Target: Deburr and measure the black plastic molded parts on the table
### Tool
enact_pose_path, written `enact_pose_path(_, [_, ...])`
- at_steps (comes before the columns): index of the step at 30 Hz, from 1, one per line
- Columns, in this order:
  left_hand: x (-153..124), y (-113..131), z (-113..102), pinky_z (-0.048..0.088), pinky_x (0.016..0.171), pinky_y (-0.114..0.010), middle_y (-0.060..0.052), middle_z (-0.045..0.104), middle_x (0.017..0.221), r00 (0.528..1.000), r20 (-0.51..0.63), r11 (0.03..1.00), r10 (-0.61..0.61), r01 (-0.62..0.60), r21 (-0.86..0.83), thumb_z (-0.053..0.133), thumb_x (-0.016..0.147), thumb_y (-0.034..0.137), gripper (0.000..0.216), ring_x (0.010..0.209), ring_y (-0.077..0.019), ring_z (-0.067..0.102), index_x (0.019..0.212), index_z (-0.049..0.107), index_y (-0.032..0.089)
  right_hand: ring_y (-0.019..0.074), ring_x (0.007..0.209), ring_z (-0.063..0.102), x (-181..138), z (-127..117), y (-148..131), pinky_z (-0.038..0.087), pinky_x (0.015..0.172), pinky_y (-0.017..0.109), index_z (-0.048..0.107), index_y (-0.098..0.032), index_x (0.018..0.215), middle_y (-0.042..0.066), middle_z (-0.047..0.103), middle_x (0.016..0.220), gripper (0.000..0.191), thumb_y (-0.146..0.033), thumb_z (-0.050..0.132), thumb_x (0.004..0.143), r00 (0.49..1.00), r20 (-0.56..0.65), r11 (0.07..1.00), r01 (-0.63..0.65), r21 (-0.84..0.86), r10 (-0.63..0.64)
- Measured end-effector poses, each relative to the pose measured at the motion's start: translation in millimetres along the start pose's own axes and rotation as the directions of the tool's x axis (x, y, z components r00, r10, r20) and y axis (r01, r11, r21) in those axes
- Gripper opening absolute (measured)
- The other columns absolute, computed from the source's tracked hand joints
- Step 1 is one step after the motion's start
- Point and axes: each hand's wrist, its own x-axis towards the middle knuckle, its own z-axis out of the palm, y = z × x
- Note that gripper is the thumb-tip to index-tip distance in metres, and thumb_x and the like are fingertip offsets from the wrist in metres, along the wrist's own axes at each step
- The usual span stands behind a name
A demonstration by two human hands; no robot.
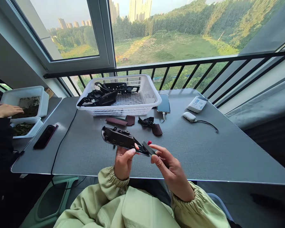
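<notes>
Both hands are raised over the grey surface point(218, 158). The left hand point(123, 163) grips a black moulded plastic part point(120, 139), its fingers curled beneath and its thumb on top. The right hand point(172, 171) pinches a flat grey strip point(148, 148) between thumb and fingers, pressed against the narrow end of the part, with a small red bit point(149, 142) just behind it.

At far left, another person's hand point(7, 110) reaches over a white plastic tub point(16, 96) of dark, leafy material. A shallower white tray point(35, 125) of green leaves sits in front of the tub. Next comes a phone in a dark red case point(45, 136), with a black cable point(61, 148) running to its right.

A white mesh basket point(154, 98) holds black plastic parts point(99, 98). In front of it lie maroon strips point(116, 121), a crumpled black piece point(146, 122) and a brown piece point(157, 129). Further right are a second phone point(163, 103), a white boxy device point(197, 104) and a white computer mouse point(189, 116) with a black cord point(206, 123).
</notes>
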Motion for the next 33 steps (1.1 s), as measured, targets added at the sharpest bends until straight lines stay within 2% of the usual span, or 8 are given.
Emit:
enact_pose_path(3, [0,-1,1,0.05,0.08,-0.029,0.002,0.069,0.075,1.0,-0.021,0.998,0.017,-0.016,0.064,0.073,0.06,0.02,0.025,0.075,-0.0134,0.063,0.083,0.065,0.021,0.0126,0.056,0.054,0,2,0,0.043,0.05,0.024,0.067,-0.018,0.106,0.004,0.064,0.076,0.037,-0.047,0.051,0.091,0.998,0.051,0.999,0.035,-0.023,-0.034])
enact_pose_path(6, [0,-3,1,0.049,0.08,-0.029,0.003,0.068,0.075,0.999,-0.013,0.994,0.031,-0.029,0.101,0.074,0.061,0.022,0.023,0.074,-0.0132,0.062,0.081,0.062,0.02,0.0155,0.061,0.06,-1,0,1,0.049,0.057,0.026,0.069,-0.017,0.107,0.004,0.067,0.074,0.035,-0.044,0.052,0.091,0.997,0.018,0.993,0.075,-0.088,-0.074])
enact_pose_path(8, [0,-5,-1,0.05,0.072,-0.026,0.004,0.066,0.071,0.999,0.008,0.991,0.041,-0.042,0.13,0.074,0.065,0.024,0.022,0.069,-0.0121,0.061,0.082,0.061,0.02,0.018,0.069,0.065,-1,-3,0,0.053,0.064,0.027,0.069,-0.017,0.109,0.005,0.069,0.073,0.034,-0.04,0.053,0.091,0.995,-0.004,0.985,0.1,-0.138,-0.102])
enact_pose_path(11, [-1,-8,-5,0.048,0.058,-0.022,0.004,0.064,0.068,0.998,0.037,0.982,0.047,-0.053,0.18,0.074,0.07,0.028,0.02,0.062,-0.0108,0.059,0.082,0.059,0.02,0.0194,0.079,0.069,-1,-7,0,0.055,0.072,0.028,0.069,-0.018,0.11,0.007,0.073,0.088,0.03,-0.035,0.054,0.091,0.987,-0.01,0.968,0.155,-0.199,-0.161])
enact_pose_path(14, [-1,-9,-7,0.049,0.055,-0.021,0.004,0.065,0.07,0.998,0.05,0.981,0.037,-0.046,0.189,0.076,0.071,0.031,0.024,0.062,-0.0107,0.061,0.084,0.06,0.02,0.0193,0.085,0.069,0,-9,0,0.055,0.074,0.027,0.068,-0.02,0.111,0.007,0.074,0.095,0.027,-0.032,0.053,0.092,0.974,0.001,0.943,0.22,-0.25,-0.227])
enact_pose_path(21, [-1,-9,-5,0.059,0.064,-0.029,-0.001,0.071,0.087,0.998,0.023,0.997,0.053,-0.054,0.061,0.074,0.072,0.047,0.036,0.076,-0.0165,0.069,0.096,0.064,0.023,0.0125,0.058,0.059,-3,-11,-5,0.049,0.055,0.022,0.066,-0.015,0.116,0.004,0.065,0.075,0.031,-0.03,0.048,0.096,0.952,0.054,0.858,0.295,-0.42,-0.301])
enact_pose_path(28, [-2,-14,-8,0.06,0.067,-0.032,-0.003,0.071,0.086,0.991,0.061,0.977,0.12,-0.129,0.168,0.069,0.077,0.048,0.039,0.077,-0.0184,0.069,0.107,0.065,0.024,0.0104,0.05,0.054,-3,-9,-7,0.042,0.048,0.021,0.067,-0.014,0.117,0.002,0.06,0.069,0.038,-0.035,0.041,0.099,0.947,0.102,0.771,0.308,-0.557,-0.305])
enact_pose_path(33, [-1,-14,-9,0.06,0.066,-0.031,-0.003,0.072,0.089,0.986,0.085,0.967,0.14,-0.155,0.204,0.068,0.078,0.049,0.039,0.081,-0.02,0.07,0.107,0.065,0.024,0.0104,0.05,0.053,-2,-9,-7,0.043,0.049,0.021,0.066,-0.014,0.119,0.001,0.058,0.067,0.039,-0.036,0.041,0.098,0.96,0.058,0.791,0.259,-0.555,-0.274])
